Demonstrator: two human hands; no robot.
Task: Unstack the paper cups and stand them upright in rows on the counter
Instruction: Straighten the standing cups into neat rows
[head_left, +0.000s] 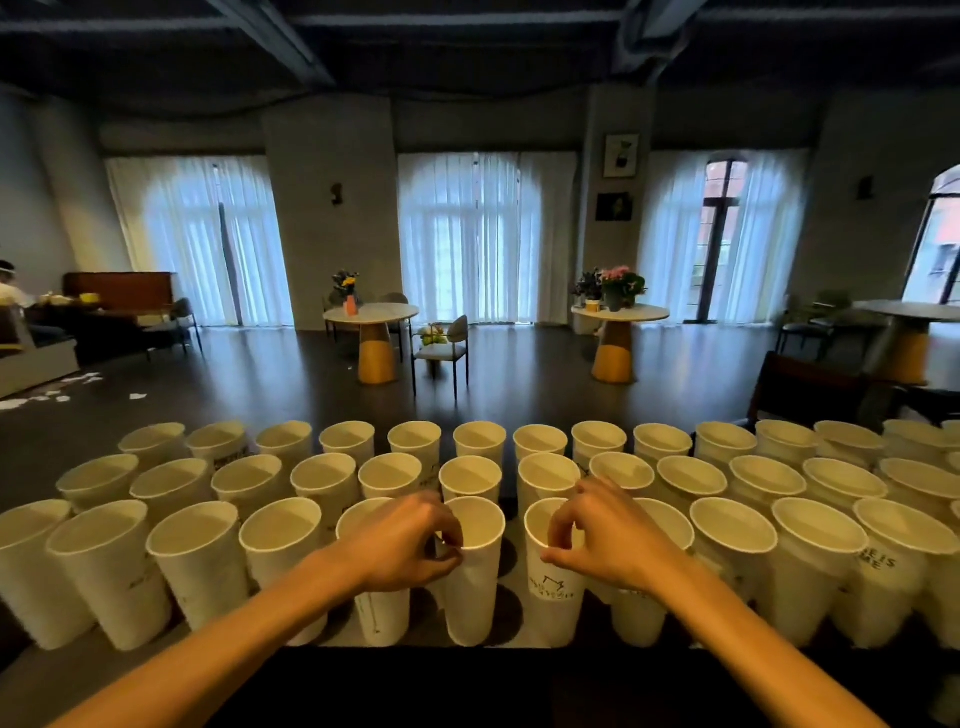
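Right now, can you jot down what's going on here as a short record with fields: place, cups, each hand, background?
place: dark counter facing a large room with curtained windows
cups: white paper cups standing upright, open ends up, in three rows; some carry dark print
left hand: pinches the rim of a front-row cup
right hand: fingers curled at the rim of the next printed cup
stacked cups: none visible
background: two round tables with flowers, a chair, paper scraps on the floor at left

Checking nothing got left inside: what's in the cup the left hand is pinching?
The cup pinched by the left hand shows only bare inner wall. Its bottom is out of sight, so that can't be checked.
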